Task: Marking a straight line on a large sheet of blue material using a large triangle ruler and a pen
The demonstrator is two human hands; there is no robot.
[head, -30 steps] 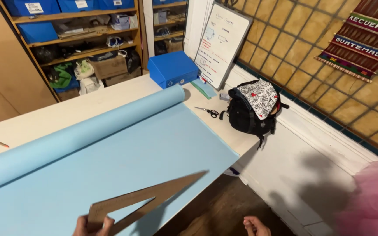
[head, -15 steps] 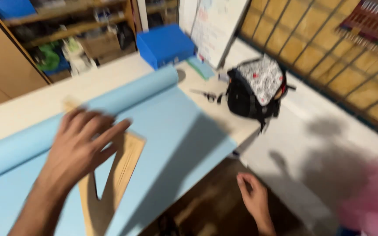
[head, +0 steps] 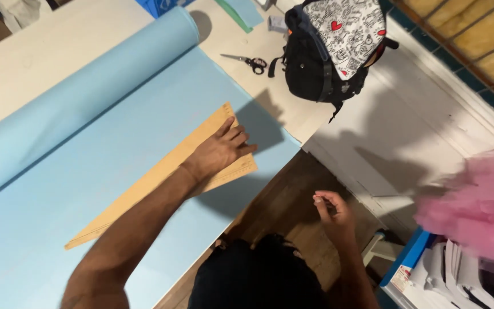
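Note:
A large wooden triangle ruler (head: 161,171) lies flat on a sheet of light blue paper (head: 58,189) spread over the table. My left hand (head: 219,150) presses palm down on the ruler's right end, fingers spread toward the paper's edge. The blue paper comes off a thick roll (head: 87,97) lying along the far side. My right hand (head: 333,212) hangs off the table over the dark wooden floor, fingers loosely curled, holding nothing that I can see.
Black-handled scissors (head: 247,60) lie on the bare table beyond the paper. A black backpack (head: 327,51) with a white patterned panel sits at the table's corner. A white bench or step (head: 407,143) is to the right; pink fluffy fabric (head: 475,206) at the right edge.
The ruler has been laid flat on the paper and shifted right toward the paper's edge, with my left hand now pressing on its end. My view has tilted down.

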